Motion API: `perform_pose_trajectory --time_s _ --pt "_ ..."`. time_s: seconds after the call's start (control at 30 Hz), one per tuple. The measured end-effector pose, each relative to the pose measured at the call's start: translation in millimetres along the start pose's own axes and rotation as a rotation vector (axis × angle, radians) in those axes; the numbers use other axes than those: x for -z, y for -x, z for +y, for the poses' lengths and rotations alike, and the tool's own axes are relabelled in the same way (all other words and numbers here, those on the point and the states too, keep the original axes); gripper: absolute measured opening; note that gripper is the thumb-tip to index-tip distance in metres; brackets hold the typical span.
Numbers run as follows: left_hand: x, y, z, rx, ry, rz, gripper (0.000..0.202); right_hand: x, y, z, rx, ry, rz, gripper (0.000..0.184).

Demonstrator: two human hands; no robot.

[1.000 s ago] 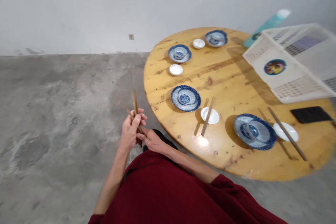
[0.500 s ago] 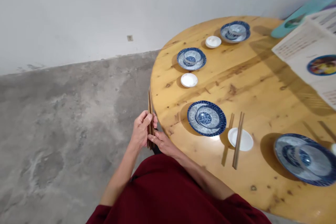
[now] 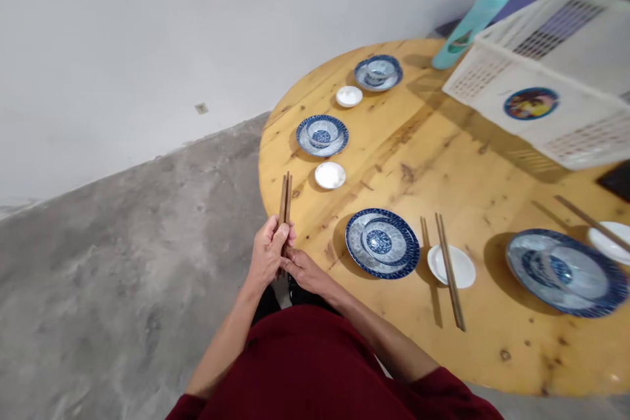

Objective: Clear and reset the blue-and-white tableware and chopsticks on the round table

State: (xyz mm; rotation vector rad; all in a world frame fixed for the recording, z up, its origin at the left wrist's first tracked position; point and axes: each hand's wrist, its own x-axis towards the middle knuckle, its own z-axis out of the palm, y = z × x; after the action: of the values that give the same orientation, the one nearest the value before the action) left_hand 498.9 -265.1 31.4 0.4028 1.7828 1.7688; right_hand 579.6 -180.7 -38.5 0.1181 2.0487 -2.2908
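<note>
Brown wooden chopsticks (image 3: 285,200) stand bundled in my left hand (image 3: 268,249), whose fingers and thumb close round them beside the table edge. My right hand (image 3: 306,269) meets them lower down, its fingers pinching at the bundle's lower part. How many sticks are there I cannot make out. Nearest on the table is a blue-and-white plate (image 3: 355,251) with a small bowl (image 3: 378,243) on it. Right of that plate, a pair of chopsticks (image 3: 450,275) rests across a small white dish (image 3: 462,267).
The round wooden table (image 3: 394,335) also bears several more plate-and-bowl settings, such as one plate (image 3: 305,144) by a white dish (image 3: 330,175). A white plastic basket (image 3: 492,88) and a turquoise cylinder (image 3: 467,26) stand at the back. Grey concrete floor (image 3: 98,302) lies left.
The view has turned right, bringing more of the basket in. Both hands and the bundled chopsticks now appear over the table's edge, the sticks' upper ends against the tabletop.
</note>
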Motion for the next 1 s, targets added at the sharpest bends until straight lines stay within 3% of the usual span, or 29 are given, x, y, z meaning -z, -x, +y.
perform_pose_trajectory --time_s 0.2,0.37,0.47,0.57,0.73,1.0 --pt "8.4 -55.1 9.8 -0.084 -0.075 -0.147 0.036 24.6 -20.5 -21.2 0.053 0.173 0.23 0.029" --pt "30.5 -108.1 22.2 -0.168 -0.156 -0.363 0.035 52.0 -41.3 -71.8 0.151 0.25 0.72 0.028" --pt "46.8 -137.1 28.1 -0.192 -0.197 -0.514 0.035 58.8 -69.3 -109.0 0.269 0.344 0.919 0.026" --pt "62.1 -163.6 30.6 -0.213 -0.225 -0.646 0.035 59.0 -102.6 -131.0 0.307 0.38 1.028 0.026" --pt "78.4 -200.0 25.6 -0.235 -0.241 -0.789 0.029 53.7 -137.3 -132.9 0.288 0.238 1.164 0.03" --pt "67.1 -231.8 6.5 -0.22 -0.133 -0.92 0.032 65.2 -143.8 -126.2 0.224 0.262 1.272 0.027"
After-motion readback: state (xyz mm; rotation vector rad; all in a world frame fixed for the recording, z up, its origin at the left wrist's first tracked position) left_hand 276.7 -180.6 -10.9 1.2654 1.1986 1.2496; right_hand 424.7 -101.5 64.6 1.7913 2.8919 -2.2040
